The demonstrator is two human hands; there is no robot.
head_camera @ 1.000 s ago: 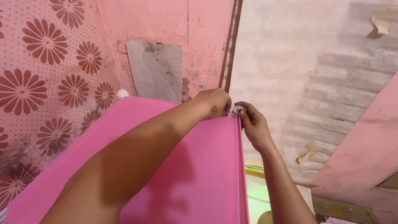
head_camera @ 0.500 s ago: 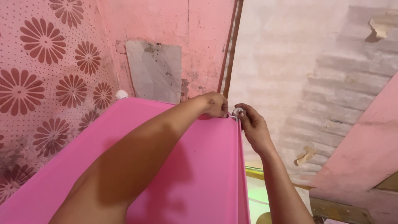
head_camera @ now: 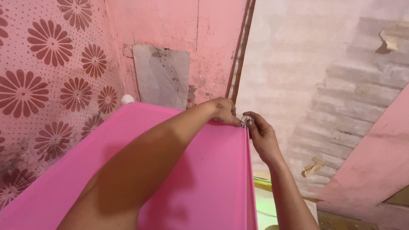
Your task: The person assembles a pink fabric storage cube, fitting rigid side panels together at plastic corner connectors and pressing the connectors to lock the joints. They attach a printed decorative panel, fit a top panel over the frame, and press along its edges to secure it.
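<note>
Both hands at the far right corner of a pink panel [head_camera: 204, 170]. Left hand [head_camera: 223, 111] curled, fingertips pressing the top edge. Right hand [head_camera: 260, 135] pinching a small silvery fitting [head_camera: 245, 119] at that corner — held between thumb and fingers. Behind, pink wall [head_camera: 170, 30] with grey patch [head_camera: 162, 76] — floral wallpaper [head_camera: 47, 85] to the left.

We record a pink wall [head_camera: 179, 25] with worn, scuffed paint. Set into its lower part is a grey rectangular patch [head_camera: 162, 76]. Left of the patch hangs pink wallpaper with dark red flower prints [head_camera: 47, 81]. Right of the patch runs a thin brown vertical strip [head_camera: 240, 51], then a pale, rough plastered surface [head_camera: 315, 76].
</note>
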